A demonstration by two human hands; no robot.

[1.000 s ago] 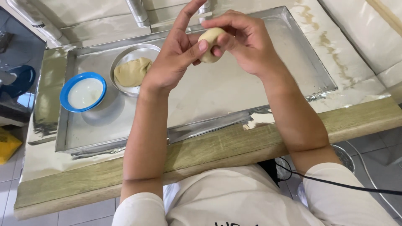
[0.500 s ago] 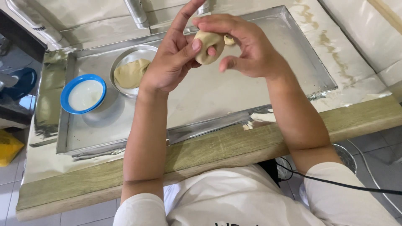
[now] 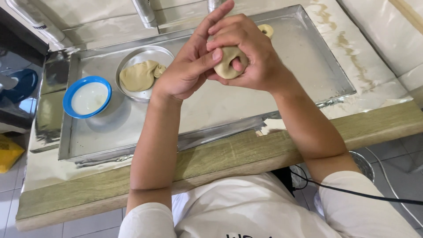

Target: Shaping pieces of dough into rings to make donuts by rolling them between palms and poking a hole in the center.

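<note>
Dough ball sat clamped in the right hand, left hand pressing its thumb against it from the left.

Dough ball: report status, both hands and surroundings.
Left hand and right hand both grip dough ball. Held above metal tray. Nothing blocking.

Bare tray floor lies open under the hands; metal bowl and blue bowl block its left end

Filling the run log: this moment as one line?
left hand: on dough ball | right hand: grips dough ball | over tray
</note>
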